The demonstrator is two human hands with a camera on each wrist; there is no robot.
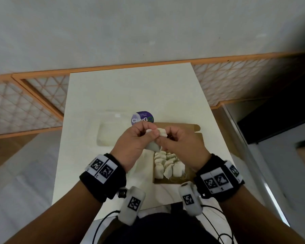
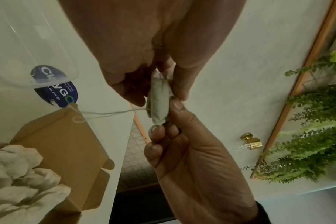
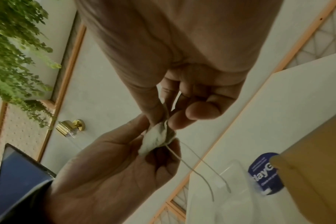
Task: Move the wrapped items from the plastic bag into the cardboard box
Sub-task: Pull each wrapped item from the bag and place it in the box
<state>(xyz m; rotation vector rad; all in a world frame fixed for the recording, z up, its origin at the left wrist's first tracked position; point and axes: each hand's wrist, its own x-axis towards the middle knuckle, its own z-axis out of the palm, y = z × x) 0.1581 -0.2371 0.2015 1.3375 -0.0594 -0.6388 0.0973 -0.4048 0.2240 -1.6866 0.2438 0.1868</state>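
Both your left hand point(image 1: 130, 144) and right hand point(image 1: 180, 143) pinch one wrapped item point(image 1: 154, 145) above the cardboard box point(image 1: 196, 131), so next lower it beside those packed inside.

Small white wrapped item point(image 1: 156, 138) with trailing string held above open brown cardboard box point(image 1: 197, 136); more white wrapped items point(image 1: 167, 166) packed inside; clear plastic bag point(image 1: 111, 131) left of box.

- Round purple-blue sticker point(image 1: 142, 117) on the table, just beyond the hands' grip: large letters partly covered, "C…yG" from the head view, "dayG" from the right wrist.
- Its small print is mostly blurred; "as you go" reads from the left wrist.
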